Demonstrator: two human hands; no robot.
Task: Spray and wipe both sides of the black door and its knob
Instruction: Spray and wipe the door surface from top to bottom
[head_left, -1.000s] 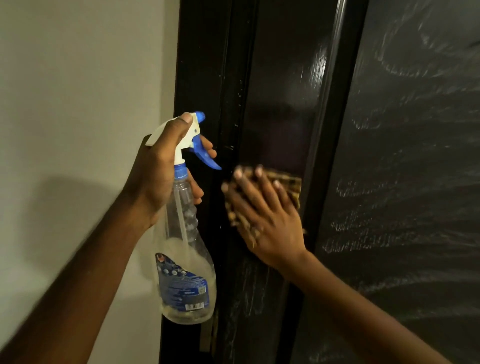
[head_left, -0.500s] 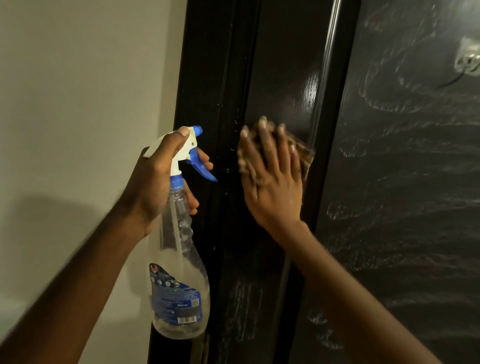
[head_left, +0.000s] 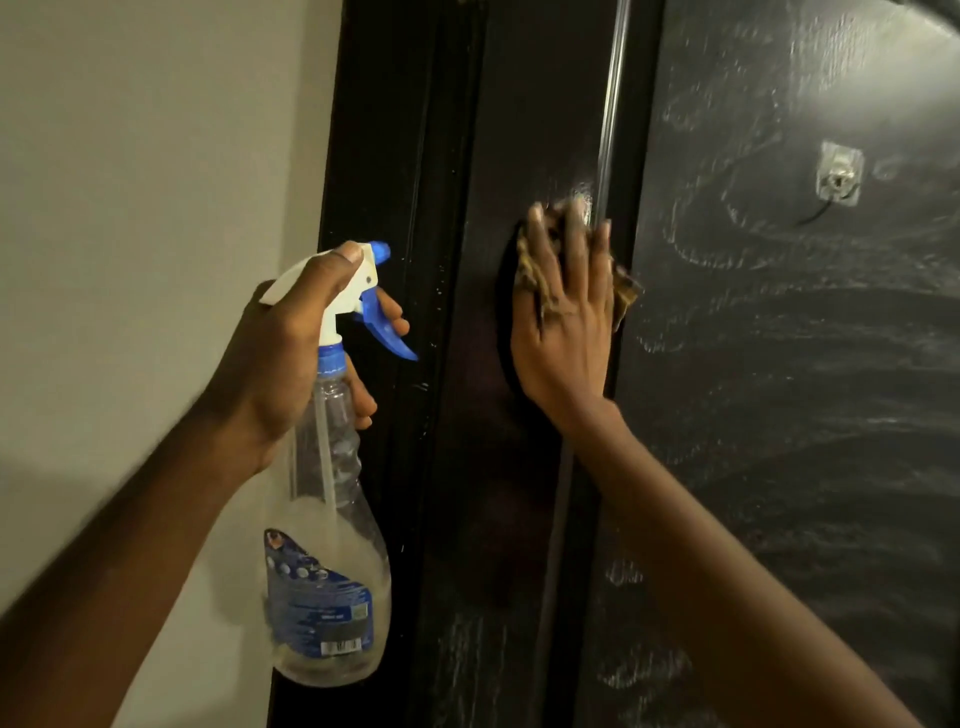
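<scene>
Grips the spray bottle (head_left: 332, 545) by its neck at eight o'clock, left hand (head_left: 291, 353) curled round it. Presses the cloth (head_left: 530, 270) with the straight-fingered, spread right hand (head_left: 566, 332) onto the black door (head_left: 779, 415), just one o'clock of centre. Likely soft, limp, damp: best pinned flat under the palm.

This looks like the inside of a home, at a doorway. On the left a plain cream-painted wall (head_left: 156, 208) meets a glossy black door frame (head_left: 384, 156). The black door (head_left: 779, 415) on the right carries a small clear stick-on hook (head_left: 838, 174), and a household spray bottle (head_left: 332, 571) is near.
</scene>
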